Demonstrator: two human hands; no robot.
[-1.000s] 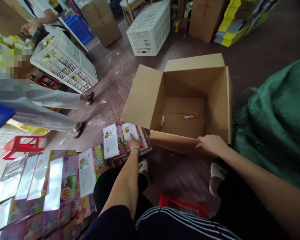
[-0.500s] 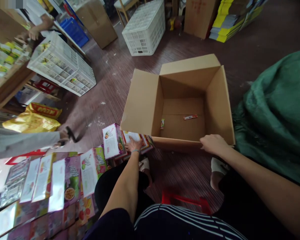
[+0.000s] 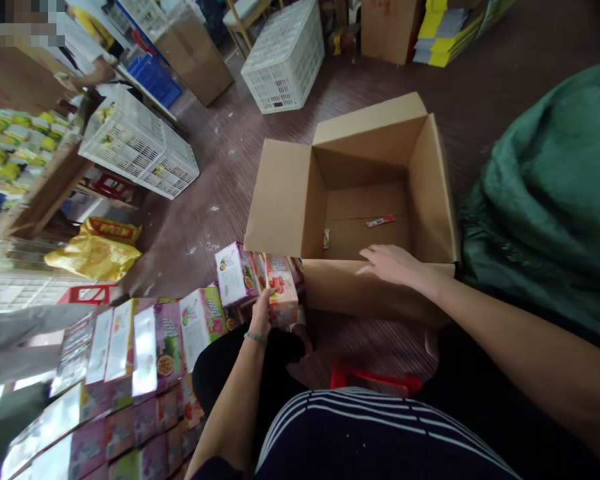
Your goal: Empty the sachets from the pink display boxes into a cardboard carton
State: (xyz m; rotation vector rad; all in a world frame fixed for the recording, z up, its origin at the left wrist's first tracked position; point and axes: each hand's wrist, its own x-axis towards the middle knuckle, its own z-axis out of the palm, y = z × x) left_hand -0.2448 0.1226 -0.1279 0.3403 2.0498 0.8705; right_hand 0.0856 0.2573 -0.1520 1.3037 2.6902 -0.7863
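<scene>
My left hand (image 3: 261,311) is closed on the near end of an orange-pink fruit-printed packet box (image 3: 281,283), which is tilted beside the carton's left flap. Just left of it stands a purple-and-white packet box (image 3: 235,275). My right hand (image 3: 393,264) reaches over the near edge of a large open cardboard carton (image 3: 375,287), fingers stretched out and holding nothing. Two small sachets lie on the carton's floor: a red-and-white sachet (image 3: 381,221) and a greenish sachet (image 3: 326,238).
Rows of fruit-printed boxes (image 3: 167,340) fill the lower left. A green cloth heap (image 3: 545,193) lies right of the carton. White crates (image 3: 285,67), a gold bag (image 3: 97,250) and a red stool (image 3: 375,381) stand around. At the upper left, a person works by a table.
My left hand has lifted the orange-pink packet box from the stack beside the carton. My right hand has let go of the carton's near edge, moved left and opened.
</scene>
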